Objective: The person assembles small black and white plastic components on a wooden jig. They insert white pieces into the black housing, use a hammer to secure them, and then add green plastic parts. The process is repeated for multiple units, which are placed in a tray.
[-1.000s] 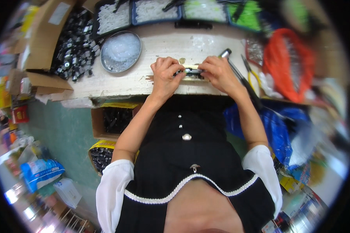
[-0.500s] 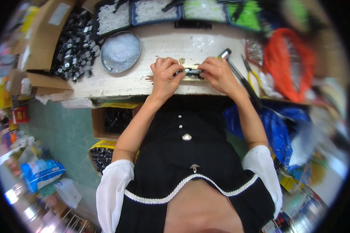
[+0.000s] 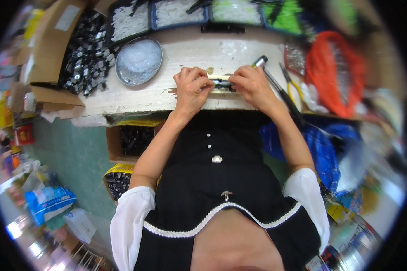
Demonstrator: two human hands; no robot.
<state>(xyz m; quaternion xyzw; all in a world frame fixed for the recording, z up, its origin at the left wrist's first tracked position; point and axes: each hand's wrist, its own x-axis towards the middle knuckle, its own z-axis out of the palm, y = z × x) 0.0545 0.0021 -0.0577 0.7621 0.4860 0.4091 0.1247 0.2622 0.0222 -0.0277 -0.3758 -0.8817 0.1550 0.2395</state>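
Left hand (image 3: pixel 192 88): thumb and fingertips pinch the left end of the part (image 3: pixel 222 83), a slim black-and-silver piece lying crosswise at the middle of the near edge of the bench (image 3: pixel 185 47). Right hand (image 3: pixel 254 86): thumb and fingertips pinch the right end. Contact between part and surface cannot be confirmed. Handling, as judged: light, stiff, smooth enough to slip; small features may be fragile. Hold by both ends.

Bench, left to right: carton (image 3: pixel 49 54) with loose black-and-silver pieces (image 3: pixel 83 58) at the left end; dish (image 3: pixel 138 84), between near and far edges; trays (image 3: pixel 181 26) along the far edge; hammer (image 3: pixel 279 85), handle toward the near edge; pliers (image 3: pixel 289 79) just beside; red bag (image 3: pixel 315 72) toward the right end.

Room, left to right: blue-and-white bag (image 3: pixel 47 201) on green floor (image 3: pixel 63 144); box (image 3: pixel 114 143) below the near edge; blue sheet (image 3: pixel 322 153) below the right end.
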